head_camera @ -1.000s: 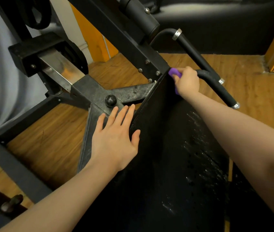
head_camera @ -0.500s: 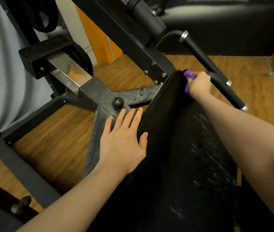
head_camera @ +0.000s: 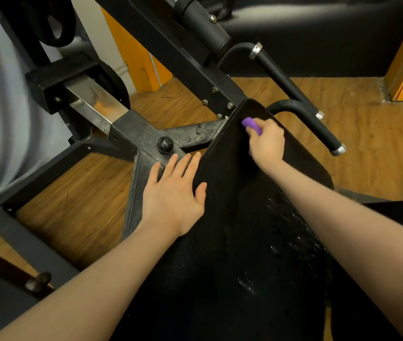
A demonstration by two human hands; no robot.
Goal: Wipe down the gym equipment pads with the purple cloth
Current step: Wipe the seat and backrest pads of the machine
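A long black pad [head_camera: 240, 242] runs from the bottom of the view up to a rounded far end. Wet droplets shine on its right half. My right hand [head_camera: 267, 143] grips the bunched purple cloth [head_camera: 251, 124] and presses it on the pad near the far end; most of the cloth is hidden under the fingers. My left hand [head_camera: 173, 193] lies flat with straight fingers on the pad's left edge and the metal frame beside it.
The black steel frame [head_camera: 141, 134] with a round knob [head_camera: 164, 144] lies left of the pad. Two black handle bars [head_camera: 301, 104] stick out right of the far end. Wooden floor [head_camera: 77, 198] surrounds the machine; orange wall panels stand behind.
My right hand has drawn the cloth back from the pad's far tip toward me, onto the pad surface. My left hand has stayed flat on the left edge.
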